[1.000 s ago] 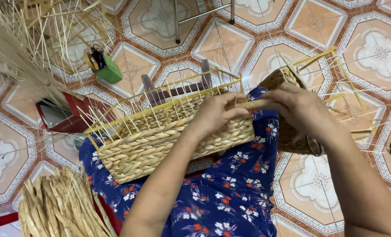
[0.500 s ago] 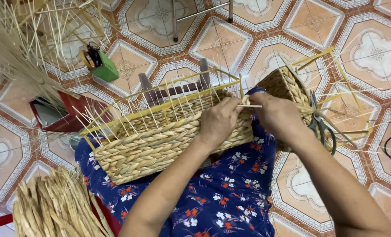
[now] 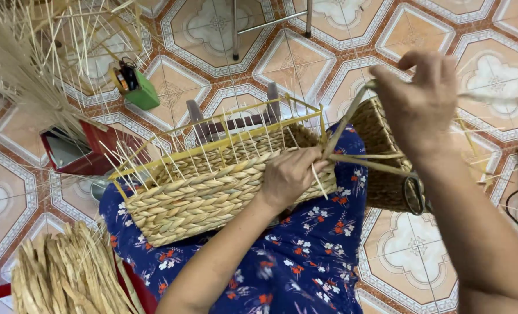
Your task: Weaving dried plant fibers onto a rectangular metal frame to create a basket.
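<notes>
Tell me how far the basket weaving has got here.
Done: braided rows cover most of the rectangular basket wall. In hand: the left hand pins the weave at the corner while the right hand pulls a strand up. Left: bare uprights below the yellow rim.

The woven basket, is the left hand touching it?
Touching. The head view shows the left hand pressed flat against the woven basket at its end corner, fingers lying on the braided wall with no gap.
</notes>
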